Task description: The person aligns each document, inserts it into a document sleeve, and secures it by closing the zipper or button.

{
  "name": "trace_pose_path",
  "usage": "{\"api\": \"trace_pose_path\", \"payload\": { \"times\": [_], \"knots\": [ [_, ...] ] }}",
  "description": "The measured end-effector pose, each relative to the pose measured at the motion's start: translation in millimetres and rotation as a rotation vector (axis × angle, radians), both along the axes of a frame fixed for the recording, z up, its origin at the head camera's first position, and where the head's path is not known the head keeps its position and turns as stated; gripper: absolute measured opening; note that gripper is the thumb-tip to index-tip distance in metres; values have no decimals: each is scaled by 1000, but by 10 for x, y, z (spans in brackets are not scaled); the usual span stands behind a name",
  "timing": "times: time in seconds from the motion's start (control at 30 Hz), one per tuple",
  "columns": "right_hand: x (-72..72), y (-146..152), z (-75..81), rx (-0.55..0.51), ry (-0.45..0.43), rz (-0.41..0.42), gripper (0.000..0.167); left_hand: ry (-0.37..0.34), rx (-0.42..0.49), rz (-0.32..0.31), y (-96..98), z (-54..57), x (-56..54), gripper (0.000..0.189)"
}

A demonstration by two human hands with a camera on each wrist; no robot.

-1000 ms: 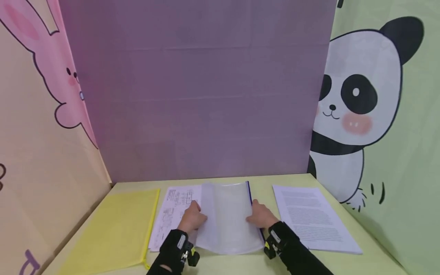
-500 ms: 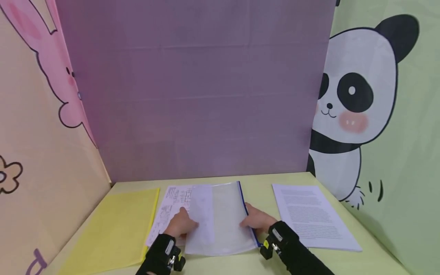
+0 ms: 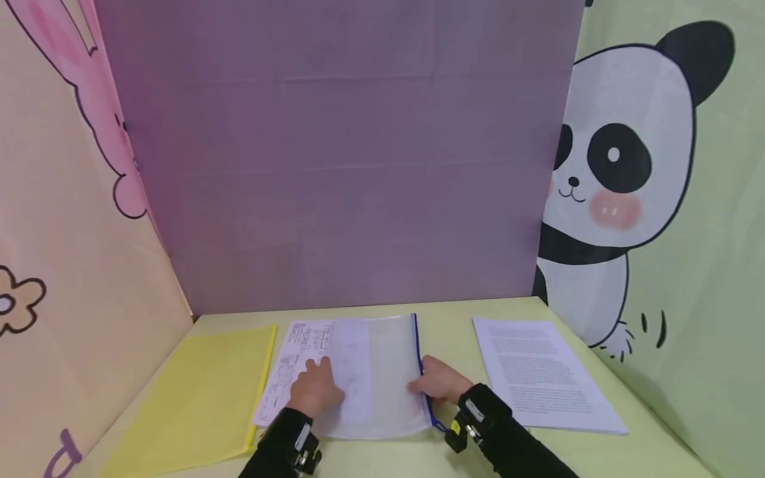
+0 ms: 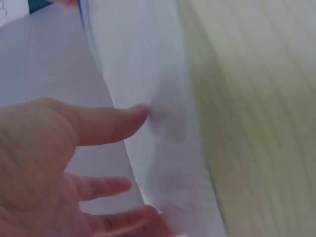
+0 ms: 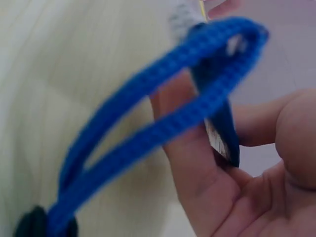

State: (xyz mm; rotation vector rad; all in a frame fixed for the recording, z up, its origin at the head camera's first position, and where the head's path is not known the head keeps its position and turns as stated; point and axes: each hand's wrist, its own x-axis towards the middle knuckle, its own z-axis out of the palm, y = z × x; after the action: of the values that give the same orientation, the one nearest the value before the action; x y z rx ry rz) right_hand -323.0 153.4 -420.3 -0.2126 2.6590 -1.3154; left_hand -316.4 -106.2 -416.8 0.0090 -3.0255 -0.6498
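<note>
A clear zip document pouch [image 3: 391, 382] with a blue zipped edge lies mid-table, its left part over a printed sheet [image 3: 287, 372]. My left hand [image 3: 315, 387] rests on the sheet and the pouch's left part, and in the left wrist view its thumb [image 4: 111, 123] lies straight against the pale film. My right hand [image 3: 441, 382] pinches the blue edge, thumb on top and fingers beneath. A blue cord loop [image 5: 143, 131] hangs from the pouch's near corner, close to the right wrist.
A yellow zip folder [image 3: 191, 398] lies at the left side of the table. To the right sits a stack of printed paper [image 3: 546, 378]. A purple curtain [image 3: 352, 159] hangs behind the table's back edge.
The pouch has slid left and covers more of the printed sheet, lying flatter. My right hand moved left with its blue edge. My left hand shifted left, then stayed nearly in place.
</note>
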Motion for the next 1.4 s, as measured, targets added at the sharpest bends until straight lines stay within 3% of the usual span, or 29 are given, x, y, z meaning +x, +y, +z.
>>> {"api": "trace_pose_path", "payload": {
  "times": [0.17, 0.4, 0.53, 0.7, 0.8, 0.93, 1.07, 1.23, 1.4],
  "knots": [
    [18, -56, 15, -33, -25, -8, 38, 13, -92, -38, 125, 0, 45, 59],
    [40, -76, 27, -150, -143, 12, 44, -51, -9, -300, 344, 60, 95, 59],
    [52, -88, -4, -210, -179, 48, 53, -143, -27, -359, 427, 65, 89, 63],
    [111, -84, -50, -247, -236, 57, 42, -195, -138, -377, 516, -3, 112, 71],
    [165, -90, -63, -262, -253, 63, 34, -179, -190, -373, 543, -19, 133, 74],
    [258, -115, -73, -305, -287, 155, 29, -138, -227, -347, 552, -5, 165, 72],
    [388, -113, -74, -320, -334, 251, 22, -137, -206, -320, 560, -2, 183, 71],
    [524, -83, -38, -231, -322, 282, 20, -148, -179, -306, 563, -17, 164, 70],
    [623, -35, 0, -105, -244, 291, 20, -143, -180, -308, 579, -29, 168, 70]
  ]
}}
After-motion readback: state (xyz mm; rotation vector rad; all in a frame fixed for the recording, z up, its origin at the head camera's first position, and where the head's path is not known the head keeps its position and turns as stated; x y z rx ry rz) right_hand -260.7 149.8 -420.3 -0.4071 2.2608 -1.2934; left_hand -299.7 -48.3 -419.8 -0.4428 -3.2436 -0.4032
